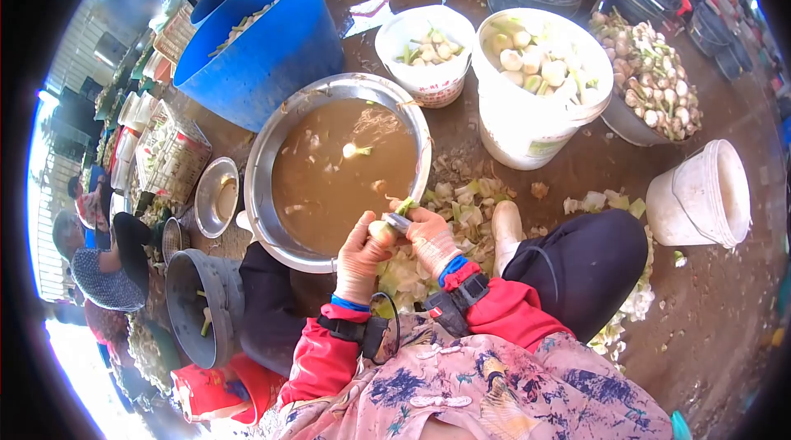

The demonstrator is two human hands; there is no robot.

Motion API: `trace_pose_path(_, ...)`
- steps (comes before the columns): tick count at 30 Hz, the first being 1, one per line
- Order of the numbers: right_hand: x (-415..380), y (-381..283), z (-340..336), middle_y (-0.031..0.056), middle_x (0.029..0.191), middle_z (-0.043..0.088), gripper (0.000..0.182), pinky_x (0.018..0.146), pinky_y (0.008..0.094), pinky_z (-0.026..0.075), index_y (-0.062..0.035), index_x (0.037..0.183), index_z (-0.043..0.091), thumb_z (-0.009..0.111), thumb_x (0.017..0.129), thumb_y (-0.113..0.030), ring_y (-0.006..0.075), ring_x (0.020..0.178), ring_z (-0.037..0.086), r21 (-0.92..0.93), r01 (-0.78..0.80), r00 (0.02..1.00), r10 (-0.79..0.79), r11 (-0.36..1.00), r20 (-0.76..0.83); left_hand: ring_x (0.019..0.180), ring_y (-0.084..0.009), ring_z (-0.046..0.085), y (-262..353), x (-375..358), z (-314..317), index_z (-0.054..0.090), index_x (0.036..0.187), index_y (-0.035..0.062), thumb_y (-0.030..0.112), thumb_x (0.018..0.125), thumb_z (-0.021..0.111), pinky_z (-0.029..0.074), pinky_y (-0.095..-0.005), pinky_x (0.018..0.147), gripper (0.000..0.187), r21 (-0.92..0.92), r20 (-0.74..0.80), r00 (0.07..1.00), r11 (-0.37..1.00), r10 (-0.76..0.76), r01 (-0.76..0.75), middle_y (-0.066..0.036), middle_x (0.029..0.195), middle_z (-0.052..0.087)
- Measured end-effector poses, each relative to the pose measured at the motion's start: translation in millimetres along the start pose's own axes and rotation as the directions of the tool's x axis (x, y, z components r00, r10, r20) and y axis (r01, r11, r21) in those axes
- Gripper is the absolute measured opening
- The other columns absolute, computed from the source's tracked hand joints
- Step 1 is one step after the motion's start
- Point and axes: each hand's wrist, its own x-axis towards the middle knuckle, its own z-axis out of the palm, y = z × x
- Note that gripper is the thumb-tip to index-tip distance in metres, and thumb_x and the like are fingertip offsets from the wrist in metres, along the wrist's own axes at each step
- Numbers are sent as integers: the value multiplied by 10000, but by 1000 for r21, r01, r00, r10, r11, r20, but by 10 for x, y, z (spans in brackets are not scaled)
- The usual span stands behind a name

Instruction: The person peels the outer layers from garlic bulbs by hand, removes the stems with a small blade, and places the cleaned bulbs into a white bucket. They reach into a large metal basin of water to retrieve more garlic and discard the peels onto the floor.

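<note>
Soft pink cloth printed with blue flowers, part of a smock (445, 382), is spread across the wearer's lap, with bright red sleeves (317, 358) gathered beneath dark wrist straps (465, 292). Just beyond, a smooth, rounded pale bulb (381, 231) with a green stalk (405, 206) is held between the two hands, near the close rim of a round, shiny metal basin (256, 193). By the left hand (361, 263) the bulb is gripped, thumb and curled fingers closed around it. By the right hand (432, 241), also closed, a small grey metallic tool (397, 222) is grasped against the bulb; its exact shape is hidden by the fingers. Cloudy brown water (321, 184) is contained in the basin, where another pale bulb is floated. Beside it, crumpled, leafy peelings (470, 201) are strewn over the wet floor. Glossy bulbs are heaped in a tall white plastic bucket (515, 131), and a deep, smooth-walled blue tub (272, 61) is stood beyond the basin.
</note>
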Motion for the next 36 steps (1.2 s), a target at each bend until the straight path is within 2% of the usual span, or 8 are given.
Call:
trace_pose_path(2,-50,-82,-22,111,1170,631,414,881,317,539,16,1284,544,478,880,75,204,1014,641,198,-77,992,95,977,-84,857,-104,577,-181,69,-52,500,1328,11,136,816,763,479,-205,699,589,537,154,853,682,499,-496,-59,1027,603)
trace_pose_path(6,57,45,-72,123,1169,634,428,884,327,537,14,1248,576,426,857,104,215,1007,647,144,61,991,-42,988,-125,785,-89,571,-181,109,16,502,1332,17,163,822,758,479,-200,648,589,436,128,863,754,488,-491,-46,968,603)
trace_pose_path(8,27,-6,-49,113,1145,643,444,871,308,529,13,1228,594,416,835,119,198,1009,640,162,93,989,-73,982,-127,665,-106,577,35,21,146,555,1260,30,282,875,697,474,-216,538,482,-89,39,999,996,29,-26,-52,870,618)
trace_pose_path(14,57,-30,-65,92,1088,666,444,811,286,535,-2,1211,612,416,828,105,177,942,654,190,89,988,-62,978,-142,537,-163,580,89,138,192,613,1094,79,482,941,517,431,-263,395,442,-484,177,942,808,-285,335,-82,782,648)
trace_pose_path(16,82,-55,-49,94,1079,672,421,773,297,556,-10,1216,608,419,851,87,185,900,670,125,169,977,-150,978,-149,631,-137,597,31,160,204,584,1154,45,390,909,627,485,-243,501,426,-462,267,933,817,-241,344,-61,832,638)
trace_pose_path(19,81,-126,-27,91,1045,678,398,752,286,557,-15,1195,622,433,855,70,177,857,675,242,99,971,-40,965,-237,872,-91,567,-21,68,381,488,1265,-11,65,779,784,495,-224,762,574,251,-22,904,878,426,-408,-14,967,596)
trace_pose_path(30,37,-229,40,74,967,660,384,663,246,529,-27,1174,641,481,838,68,122,769,611,110,42,987,-24,993,-158,574,-161,595,193,207,156,576,1062,8,509,930,520,484,-269,506,521,-489,282,922,787,-266,377,-84,776,626)
trace_pose_path(36,45,-249,39,92,1110,644,448,835,296,542,-23,1268,574,405,865,74,174,973,643,284,72,997,-61,956,-46,725,-127,590,144,197,81,522,1215,5,264,884,688,518,-264,645,452,-257,143,986,958,-91,125,-44,938,613)
